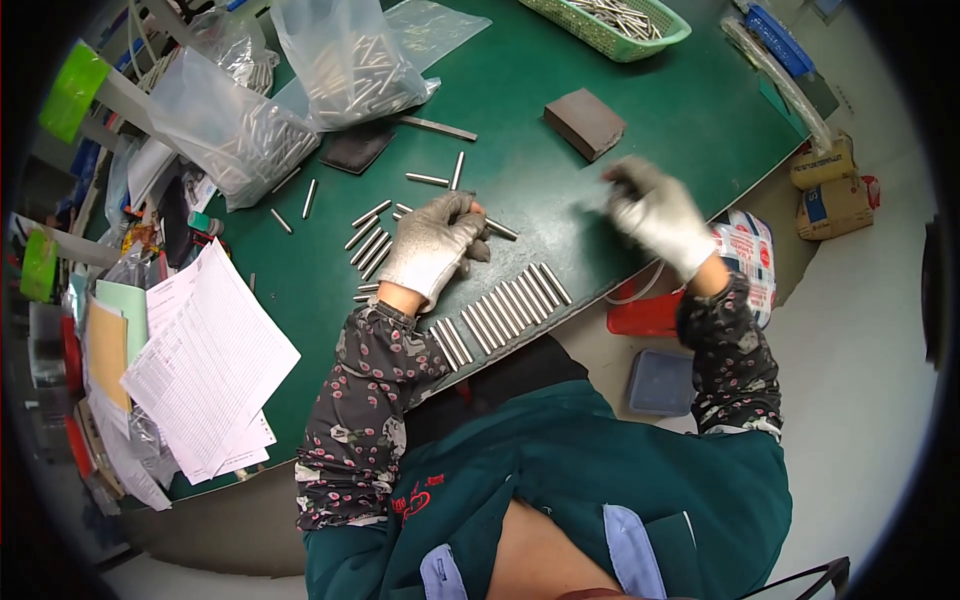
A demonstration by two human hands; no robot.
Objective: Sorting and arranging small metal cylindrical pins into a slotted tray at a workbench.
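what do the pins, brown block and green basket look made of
Pins: likely steel, smooth and shiny, given their silvery highlights.
Brown block: unclear; matte, flat-faced, perhaps stone or wood.
Green basket: probably moulded plastic, judging by its even colour and perforated wall.

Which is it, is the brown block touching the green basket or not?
Apart. The head view shows a strip of bare green tabletop between the brown block and the green basket.
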